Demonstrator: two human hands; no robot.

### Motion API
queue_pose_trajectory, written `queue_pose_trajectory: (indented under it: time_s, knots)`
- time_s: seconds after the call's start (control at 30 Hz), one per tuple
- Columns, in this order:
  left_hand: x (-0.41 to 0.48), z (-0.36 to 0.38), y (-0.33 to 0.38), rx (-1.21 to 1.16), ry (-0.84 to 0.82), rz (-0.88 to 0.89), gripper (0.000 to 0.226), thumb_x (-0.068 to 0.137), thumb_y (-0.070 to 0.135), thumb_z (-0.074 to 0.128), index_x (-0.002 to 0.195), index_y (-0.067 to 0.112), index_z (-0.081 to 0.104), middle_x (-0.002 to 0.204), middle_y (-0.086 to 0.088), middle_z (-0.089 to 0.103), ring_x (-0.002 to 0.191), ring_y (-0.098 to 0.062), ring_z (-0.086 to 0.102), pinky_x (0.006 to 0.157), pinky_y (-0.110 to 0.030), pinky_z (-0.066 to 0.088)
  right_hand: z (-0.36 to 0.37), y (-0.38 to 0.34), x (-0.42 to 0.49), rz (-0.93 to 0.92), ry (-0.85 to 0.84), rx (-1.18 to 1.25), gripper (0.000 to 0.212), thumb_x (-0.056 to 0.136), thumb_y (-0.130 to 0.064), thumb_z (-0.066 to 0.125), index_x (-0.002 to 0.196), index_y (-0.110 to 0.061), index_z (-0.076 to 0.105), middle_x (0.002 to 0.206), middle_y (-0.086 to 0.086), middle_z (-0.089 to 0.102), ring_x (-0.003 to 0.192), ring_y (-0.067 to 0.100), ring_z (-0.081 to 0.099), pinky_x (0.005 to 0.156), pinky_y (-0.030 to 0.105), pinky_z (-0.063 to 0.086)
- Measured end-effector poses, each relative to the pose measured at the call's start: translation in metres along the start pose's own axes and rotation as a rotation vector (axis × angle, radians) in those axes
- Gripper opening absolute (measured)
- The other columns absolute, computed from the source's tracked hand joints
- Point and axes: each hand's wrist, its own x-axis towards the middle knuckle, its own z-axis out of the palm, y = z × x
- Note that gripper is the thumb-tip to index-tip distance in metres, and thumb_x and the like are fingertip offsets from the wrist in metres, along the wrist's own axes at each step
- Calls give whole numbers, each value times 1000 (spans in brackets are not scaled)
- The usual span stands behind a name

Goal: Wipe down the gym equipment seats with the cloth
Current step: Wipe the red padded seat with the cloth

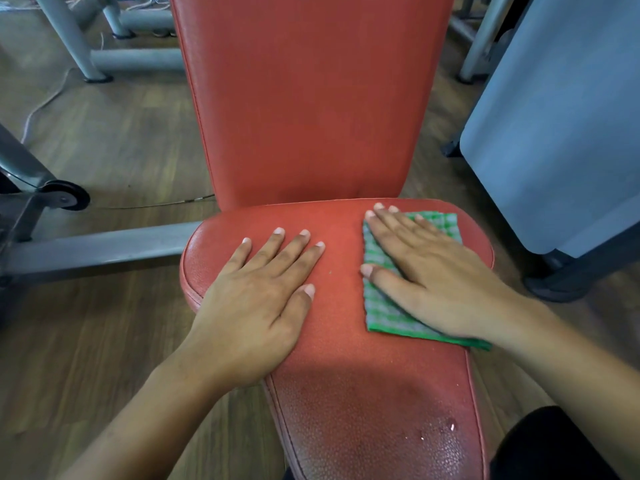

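A red padded seat (346, 341) fills the lower middle of the view, with its red backrest (311, 98) rising behind it. A folded green and white checked cloth (384, 310) lies flat on the seat's right half. My right hand (436, 275) presses flat on the cloth with fingers spread, covering most of it. On the bare left half of the seat rests my left hand (263, 296), palm down, fingers apart, holding nothing. A few wet droplets (446, 427) glisten on the seat's near end.
Grey metal frame bars (97, 247) run left of the seat over a wooden floor (104, 341). A small black wheel (67, 195) sits at far left. A grey-blue machine cover (561, 133) stands close on the right. More grey frame legs (69, 36) stand behind.
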Motion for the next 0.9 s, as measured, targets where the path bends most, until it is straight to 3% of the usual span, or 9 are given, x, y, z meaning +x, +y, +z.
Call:
queue_pose_trajectory:
  time_s: [0.17, 0.3, 0.4, 0.47, 0.6, 0.7, 0.8, 0.9]
  knots:
    - [1, 1, 0, 8, -4, 5, 70, 83, 52, -1, 150, 39, 15, 156, 20, 5, 145, -3, -4, 118, -30, -7, -9, 35, 16, 226, 2, -36, 79, 91, -66, 11, 154, -21, -3, 161, -1, -9, 147, 9, -8, 117, 25, -7]
    - [2, 0, 1, -3, 0, 11, 69, 84, 52, 2, 150, 38, 18, 156, 18, 8, 146, -5, 0, 117, -31, -5, -3, 6, 22, 75, -13, -45, 76, 92, -63, 11, 153, -21, -7, 160, -3, -14, 146, 7, -12, 116, 24, -10]
    - [2, 0, 0, 7, -10, 9, 70, 83, 53, 0, 150, 39, 15, 156, 19, 5, 145, -3, -4, 116, -29, -8, 2, -9, -5, -21, 12, 9, 87, 76, -70, -3, 152, -28, -9, 156, -12, -17, 143, -1, -17, 113, 19, -14]
    - [2, 0, -1, 7, -15, 10, 70, 83, 53, -1, 150, 39, 14, 156, 20, 4, 145, -3, -5, 116, -28, -9, -1, 6, -8, 61, 24, 7, 90, 74, -72, -2, 153, -28, -7, 157, -12, -15, 143, 0, -15, 113, 19, -13]
    - [3, 0, -1, -4, -12, 18, 69, 84, 52, 1, 150, 39, 15, 155, 20, 5, 145, -3, -4, 117, -29, -8, -9, 40, 22, 244, 5, -25, 79, 92, -65, 15, 154, -20, 0, 161, -1, -6, 147, 10, -5, 117, 25, -5]
    - [3, -1, 0, 13, -21, 16, 70, 82, 53, -1, 150, 40, 13, 155, 20, 3, 145, -3, -5, 117, -29, -8, -6, 23, 30, 112, -8, -62, 77, 93, -63, 15, 154, -20, -1, 161, 0, -8, 147, 9, -6, 116, 23, -8]
    - [3, -1, 0, 13, -26, 18, 70, 82, 53, -1, 150, 40, 13, 156, 20, 3, 145, -2, -6, 116, -28, -9, -2, -4, 3, -84, 10, -9, 88, 77, -70, 0, 153, -27, -6, 156, -12, -16, 142, -2, -16, 109, 14, -18]
    - [3, -1, -2, 8, -33, 15, 70, 82, 53, -2, 150, 41, 11, 156, 21, 1, 144, 0, -9, 116, -27, -11, -5, 5, -14, -9, 18, 20, 89, 73, -72, -2, 153, -31, -5, 156, -15, -14, 142, -3, -15, 112, 15, -16]
